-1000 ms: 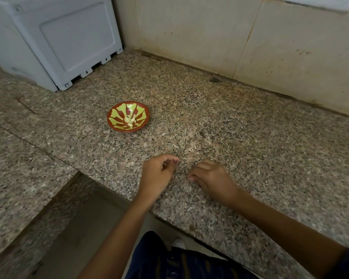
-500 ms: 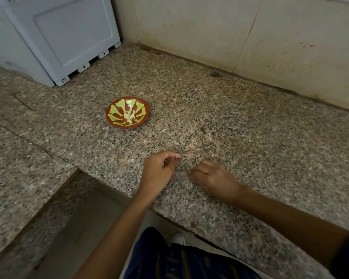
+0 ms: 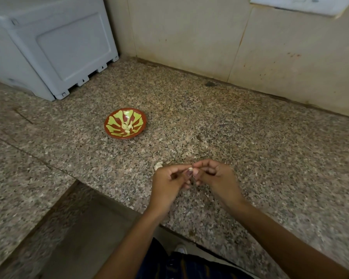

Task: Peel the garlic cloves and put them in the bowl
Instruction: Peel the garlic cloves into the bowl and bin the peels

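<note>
The person holds one small garlic clove (image 3: 190, 169) between the two hands, above the granite counter (image 3: 250, 158) and well apart from the bowl (image 3: 141, 122), on the bowl's near right side; the left hand (image 3: 169, 183) pinches the clove with its fingers curled close, and the right hand (image 3: 218, 177) meets it from the other side, thumb and forefinger narrowed onto the clove's tip; how much skin is left on the clove is too small to tell. The bowl, red-brown with yellow-green markings, already has several pale peeled cloves (image 3: 127, 125) at its centre; a pale scrap (image 3: 158, 165), clove or husk, lies on the counter between the bowl and the hands, just beside the left hand.

The step in hand looks to be the peeling itself; to do it well, the left hand should keep the clove steady while the right nips the skin at the tip and draws it down in strips, turning the clove between pulls; a light grip matters, since a bared clove is likely slippery and could drop away from the bowl; husk should fall on the counter, not in the bowl.
</note>
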